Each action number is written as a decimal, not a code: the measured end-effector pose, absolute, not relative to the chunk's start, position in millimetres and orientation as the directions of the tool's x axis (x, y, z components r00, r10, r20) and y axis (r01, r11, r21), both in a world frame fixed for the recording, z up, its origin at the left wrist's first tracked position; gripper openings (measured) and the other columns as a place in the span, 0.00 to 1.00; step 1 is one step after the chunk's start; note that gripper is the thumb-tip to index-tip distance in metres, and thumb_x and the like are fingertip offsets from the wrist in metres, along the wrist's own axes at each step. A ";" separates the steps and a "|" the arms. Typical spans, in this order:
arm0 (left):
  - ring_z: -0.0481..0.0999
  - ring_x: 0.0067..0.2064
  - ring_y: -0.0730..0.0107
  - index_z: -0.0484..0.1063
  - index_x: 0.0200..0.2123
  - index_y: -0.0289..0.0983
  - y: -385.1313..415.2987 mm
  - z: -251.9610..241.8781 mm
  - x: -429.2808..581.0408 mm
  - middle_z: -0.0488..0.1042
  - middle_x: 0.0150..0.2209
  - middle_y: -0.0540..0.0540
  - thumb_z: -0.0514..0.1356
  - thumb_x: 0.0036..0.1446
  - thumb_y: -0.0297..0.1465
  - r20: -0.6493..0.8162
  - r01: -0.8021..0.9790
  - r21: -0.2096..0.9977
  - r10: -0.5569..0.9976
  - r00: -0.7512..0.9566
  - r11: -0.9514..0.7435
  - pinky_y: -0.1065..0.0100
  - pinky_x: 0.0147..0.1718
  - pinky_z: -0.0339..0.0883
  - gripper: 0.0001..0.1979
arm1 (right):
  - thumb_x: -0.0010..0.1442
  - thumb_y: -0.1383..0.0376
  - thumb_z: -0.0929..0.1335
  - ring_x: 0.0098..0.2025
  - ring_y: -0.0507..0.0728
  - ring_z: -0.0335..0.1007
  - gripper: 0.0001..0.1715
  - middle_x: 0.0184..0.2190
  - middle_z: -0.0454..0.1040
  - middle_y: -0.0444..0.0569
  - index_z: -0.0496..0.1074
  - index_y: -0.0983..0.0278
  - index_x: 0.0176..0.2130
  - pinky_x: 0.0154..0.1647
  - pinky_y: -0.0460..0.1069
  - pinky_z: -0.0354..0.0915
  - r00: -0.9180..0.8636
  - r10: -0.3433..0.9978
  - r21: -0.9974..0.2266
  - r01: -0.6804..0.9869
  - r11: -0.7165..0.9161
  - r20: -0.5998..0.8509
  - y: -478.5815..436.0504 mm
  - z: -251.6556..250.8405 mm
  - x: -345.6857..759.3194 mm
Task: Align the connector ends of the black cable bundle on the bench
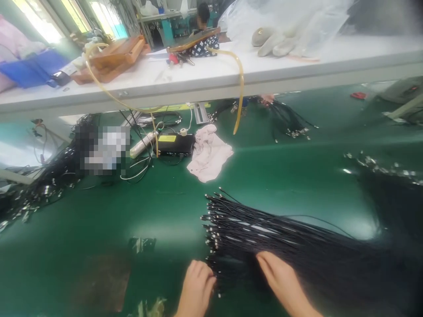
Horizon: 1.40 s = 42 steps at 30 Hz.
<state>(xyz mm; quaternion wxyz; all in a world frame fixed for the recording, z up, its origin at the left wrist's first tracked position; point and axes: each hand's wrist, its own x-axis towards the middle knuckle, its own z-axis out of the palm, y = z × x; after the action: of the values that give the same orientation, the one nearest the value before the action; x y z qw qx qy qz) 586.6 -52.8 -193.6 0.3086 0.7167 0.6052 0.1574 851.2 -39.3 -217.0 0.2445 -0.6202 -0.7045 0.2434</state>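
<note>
A wide spread of thin black cables (264, 229) with small metal-tipped connectors lies across the green work surface, their ends lined up towards the left. At the near end of that row, my left hand (197, 279) is closed with its fingers curled at the cable tips. My right hand (280, 277) rests further along the same cables, fingers bent together and closed on some of them. Which strands lie in each hand is partly hidden by the fingers and by blur.
Beyond the cables lie a pale pink cloth (209, 154) and a black box (175, 144) with a yellow label. More cable piles lie left (49, 176) and right (390, 189). A white shelf (205, 79) spans the back, a yellow tube (240, 88) hanging off it. Another person's hand (267, 99) holds cables beneath.
</note>
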 end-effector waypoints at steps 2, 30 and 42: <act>0.70 0.41 0.61 0.71 0.34 0.39 -62.5 -200.2 602.1 0.74 0.36 0.47 0.58 0.57 0.23 -0.127 0.781 0.608 0.954 0.272 -0.142 0.60 0.41 0.66 0.06 | 0.66 0.60 0.58 0.34 0.53 0.74 0.14 0.33 0.77 0.46 0.70 0.60 0.37 0.35 0.48 0.68 -0.119 0.993 -0.657 0.747 0.104 0.022 -59.4 -217.4 842.6; 0.72 0.45 0.64 0.71 0.33 0.34 -36.0 -220.9 617.4 0.73 0.37 0.48 0.58 0.59 0.25 -0.104 0.822 0.365 0.859 0.502 -0.436 0.57 0.43 0.68 0.03 | 0.66 0.63 0.60 0.31 0.51 0.67 0.12 0.29 0.70 0.42 0.68 0.64 0.33 0.35 0.51 0.65 -0.059 0.970 -0.630 0.769 -0.106 -0.236 -100.8 -237.9 806.3; 0.75 0.35 0.70 0.71 0.32 0.34 -1.6 -205.4 613.7 0.74 0.32 0.50 0.58 0.60 0.31 -0.268 0.734 0.524 0.734 0.624 -0.433 0.63 0.36 0.71 0.07 | 0.64 0.67 0.61 0.30 0.50 0.67 0.10 0.28 0.69 0.41 0.68 0.65 0.32 0.33 0.49 0.66 -0.050 0.985 -0.585 0.809 -0.058 -0.167 -99.9 -239.6 801.8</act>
<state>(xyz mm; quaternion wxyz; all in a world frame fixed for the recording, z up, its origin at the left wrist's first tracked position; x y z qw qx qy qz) 613.7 -1.6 -205.4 0.3091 0.8466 0.4333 0.0001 801.8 -99.9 -239.6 0.1568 -0.6709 -0.6683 0.2804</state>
